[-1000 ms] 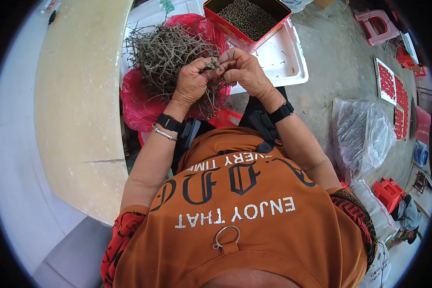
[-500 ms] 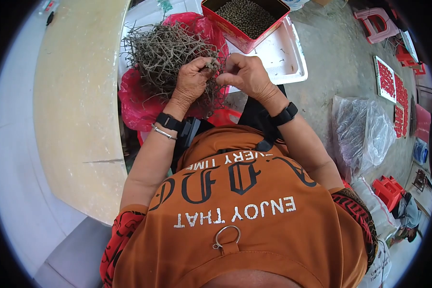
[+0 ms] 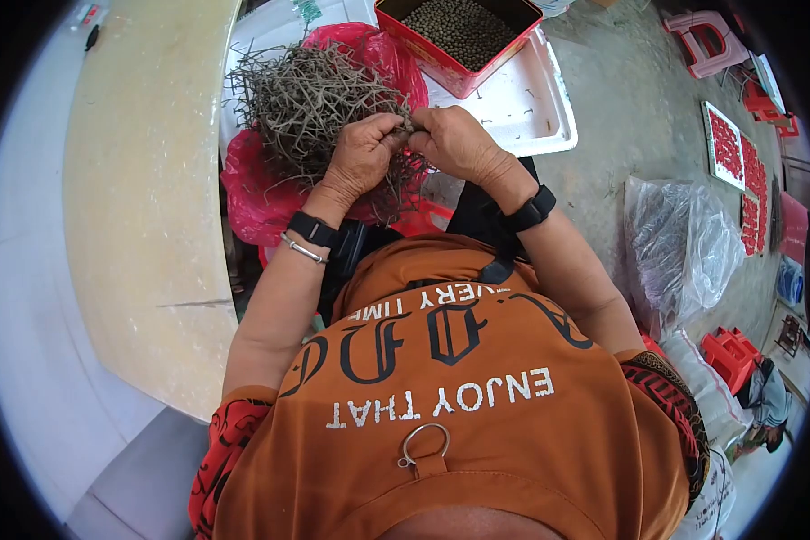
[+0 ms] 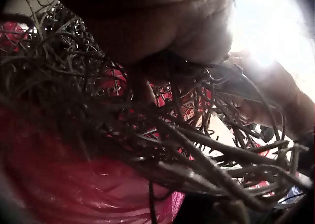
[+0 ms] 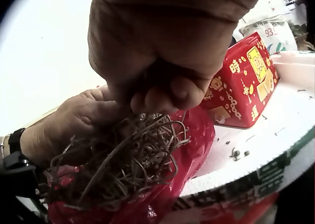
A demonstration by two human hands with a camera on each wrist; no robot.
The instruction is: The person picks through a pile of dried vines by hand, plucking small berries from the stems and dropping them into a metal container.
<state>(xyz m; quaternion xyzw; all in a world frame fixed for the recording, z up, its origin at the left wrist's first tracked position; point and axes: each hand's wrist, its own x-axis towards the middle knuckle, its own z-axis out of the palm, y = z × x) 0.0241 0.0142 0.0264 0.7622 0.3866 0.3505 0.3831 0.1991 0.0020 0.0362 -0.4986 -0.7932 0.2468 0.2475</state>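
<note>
My left hand [image 3: 362, 157] grips a bunch of thin, dried grey-brown stems at the right edge of a tangled heap [image 3: 301, 99]. Fingers and thumb of my right hand [image 3: 463, 144] pinch at the same bunch, right against the left fingertips. The right wrist view shows its fingers [image 5: 155, 101] curled in toward the palm, with stems [image 5: 123, 160] just below; the palm's inside is hidden. Long stems [image 4: 197, 150] hang under the left hand in the left wrist view. A pink-red plastic bag [image 3: 261, 193] lies beneath the heap.
Beyond the right hand, a red tin [image 3: 454, 81] of small round greenish grains [image 3: 463, 34] stands in a white foam box [image 3: 549, 117]. A pale tabletop [image 3: 144, 180] runs along the left. Clear plastic [image 3: 675, 243], stools [image 3: 729, 360] and trays of red pieces [image 3: 724, 148] are at right.
Half a second ago my right hand was slightly apart from the left, thumb stretched out; now it is back against the left fingertips. The left hand has kept its place at the heap.
</note>
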